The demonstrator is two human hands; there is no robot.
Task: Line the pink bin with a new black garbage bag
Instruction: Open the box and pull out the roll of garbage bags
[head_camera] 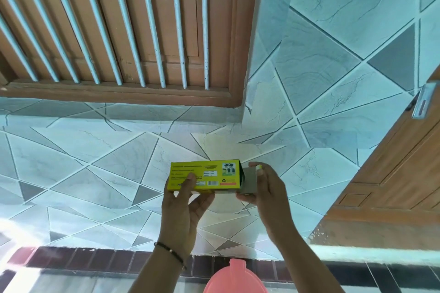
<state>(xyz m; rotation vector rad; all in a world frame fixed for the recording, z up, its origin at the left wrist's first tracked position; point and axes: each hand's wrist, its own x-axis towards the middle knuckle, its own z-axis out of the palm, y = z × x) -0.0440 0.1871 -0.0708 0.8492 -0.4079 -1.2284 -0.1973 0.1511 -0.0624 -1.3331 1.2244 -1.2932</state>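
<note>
A yellow-green cardboard box of garbage bags (pixel 204 175) is held up in front of the tiled wall. My left hand (pixel 184 200) grips its left half from below, thumb on the printed face. My right hand (pixel 260 188) pinches the grey end flap (pixel 250 179), which stands open at the box's right end. No black bag shows. The pink bin (pixel 234 278) sits on the floor at the bottom edge, below my wrists; only its lid and tab are in view.
A wooden window with pale metal bars (pixel 119 31) fills the upper left. A wooden door (pixel 392 173) with a metal latch (pixel 425 100) stands at the right. Dark floor tiles (pixel 95 261) run along the wall's base.
</note>
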